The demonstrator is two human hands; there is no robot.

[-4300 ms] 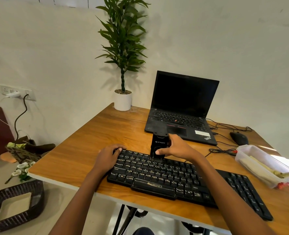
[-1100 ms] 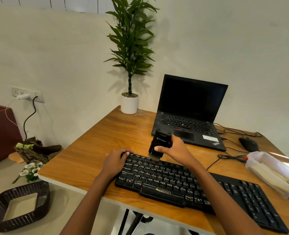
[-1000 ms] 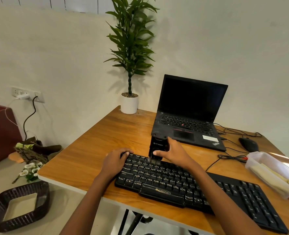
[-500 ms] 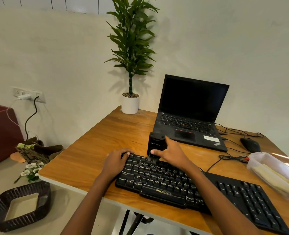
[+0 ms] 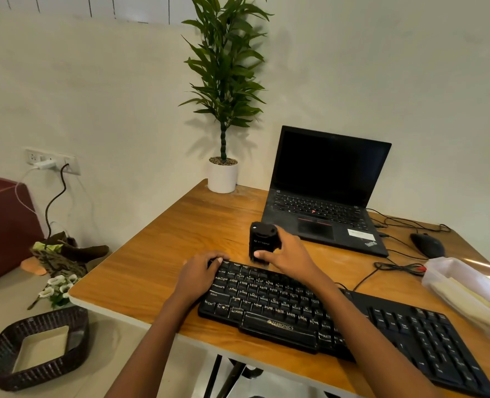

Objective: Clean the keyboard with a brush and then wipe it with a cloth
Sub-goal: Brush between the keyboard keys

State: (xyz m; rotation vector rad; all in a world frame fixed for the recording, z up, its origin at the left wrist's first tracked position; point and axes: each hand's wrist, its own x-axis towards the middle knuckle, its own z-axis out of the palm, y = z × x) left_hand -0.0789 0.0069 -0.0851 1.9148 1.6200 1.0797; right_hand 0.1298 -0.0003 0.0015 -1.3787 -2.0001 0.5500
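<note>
A long black keyboard lies along the front of the wooden desk. My right hand grips a stubby black brush upright, its bristle end down at the keyboard's top edge near the left. My left hand rests on the keyboard's top left corner, its fingers curled over the edge. No cloth is clearly visible.
An open black laptop stands behind the brush, a potted plant at the desk's back left corner. A mouse and cables lie at the right, beside a clear plastic box. A wicker basket sits on the floor.
My right hand has worked the brush back and forth along the keyboard's top rows and shifted it slightly left. My left hand has stayed on the corner.
</note>
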